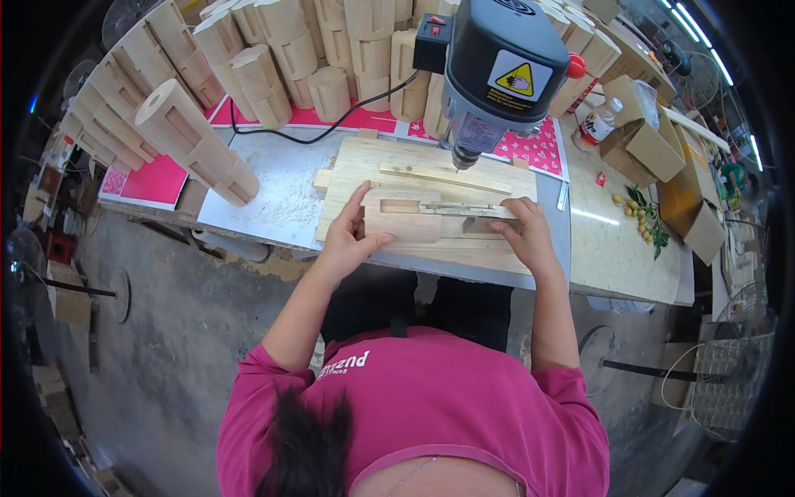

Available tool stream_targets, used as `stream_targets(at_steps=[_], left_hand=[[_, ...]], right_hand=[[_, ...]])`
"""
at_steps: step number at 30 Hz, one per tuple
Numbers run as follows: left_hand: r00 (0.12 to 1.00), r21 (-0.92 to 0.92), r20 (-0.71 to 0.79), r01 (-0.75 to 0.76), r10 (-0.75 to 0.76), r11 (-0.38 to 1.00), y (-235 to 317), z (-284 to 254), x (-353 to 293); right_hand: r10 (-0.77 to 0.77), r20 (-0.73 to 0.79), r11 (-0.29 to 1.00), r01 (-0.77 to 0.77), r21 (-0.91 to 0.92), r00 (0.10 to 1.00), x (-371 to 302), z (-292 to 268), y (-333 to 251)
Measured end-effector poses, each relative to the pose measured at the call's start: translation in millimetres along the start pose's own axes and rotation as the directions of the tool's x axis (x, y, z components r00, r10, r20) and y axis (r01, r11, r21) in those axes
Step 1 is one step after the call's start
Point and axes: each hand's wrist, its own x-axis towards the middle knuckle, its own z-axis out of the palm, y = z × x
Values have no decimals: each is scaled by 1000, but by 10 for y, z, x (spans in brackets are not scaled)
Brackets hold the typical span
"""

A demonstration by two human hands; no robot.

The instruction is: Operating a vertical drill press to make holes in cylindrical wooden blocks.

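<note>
My left hand (346, 242) is closed round the left end of a pale wooden cylinder (403, 229), which lies on its side and has a rectangular slot facing up. With my right hand (527, 235) I grip the right end of a flat metal strip-like piece (451, 209). The strip's left end reaches over the slot's right part; whether it touches the wood I cannot tell. Both lie over a pale wooden board (352, 178), against which a thin wooden batten (447, 178) rests behind. Above stands a drill press (501, 70), its bit (458, 169) pointing down behind the strip.
Stacked wooden cylinders (331, 50) fill the back of the table, and a slotted pair (199, 141) stands at the left. A black cable (331, 128) crosses behind the board. To the right are a bottle (598, 124), yellow fruit with leaves (646, 219) and cardboard boxes (687, 195).
</note>
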Motion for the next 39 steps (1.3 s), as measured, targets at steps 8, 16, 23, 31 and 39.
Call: stream_targets(at_steps=[8, 16, 23, 31, 39], left_hand=[[977, 279, -112, -142, 179, 950, -336, 450, 80], [873, 740, 57, -363, 485, 566, -253, 494, 328], [920, 694, -46, -251, 389, 675, -302, 333, 573], [943, 522, -88, -231, 321, 821, -448, 300, 674], [957, 631, -26, -207, 287, 747, -358, 327, 675]], right_hand=[[6, -306, 971, 68, 229, 952, -237, 285, 256], [46, -302, 993, -75, -87, 952, -102, 279, 277], [92, -289, 972, -149, -184, 953, 146, 396, 172], [100, -276, 995, -99, 18, 956, 188, 411, 158], [116, -140, 993, -111, 42, 983, 147, 286, 117]])
